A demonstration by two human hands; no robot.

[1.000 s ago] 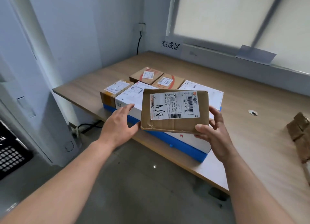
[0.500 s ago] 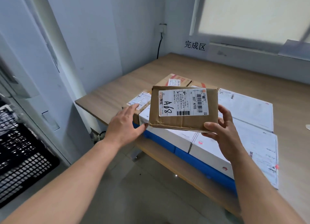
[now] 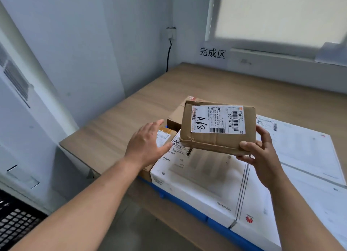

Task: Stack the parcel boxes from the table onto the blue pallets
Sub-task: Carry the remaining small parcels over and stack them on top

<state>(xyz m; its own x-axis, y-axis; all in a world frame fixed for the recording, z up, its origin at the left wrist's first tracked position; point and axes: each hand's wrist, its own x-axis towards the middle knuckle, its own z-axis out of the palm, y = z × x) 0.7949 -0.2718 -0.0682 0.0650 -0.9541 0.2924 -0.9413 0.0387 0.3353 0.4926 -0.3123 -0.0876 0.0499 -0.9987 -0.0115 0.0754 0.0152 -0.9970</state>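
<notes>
Wall [image 3: 78,44] pale blue-grey, meeting in a corner at the back. Socket [image 3: 171,33] mounted near that corner, black cable [image 3: 168,57] hanging straight down from it. Black characters [image 3: 212,53] printed on the wall below the window [image 3: 277,14] (pane frosted, nothing visible through it). Black perforated crate [image 3: 16,220] at lower left, on the grey floor [image 3: 135,230]

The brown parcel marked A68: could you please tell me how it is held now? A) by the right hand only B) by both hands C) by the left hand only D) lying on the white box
A: only the right hand grips the brown parcel; the left hand is open and apart.
</notes>
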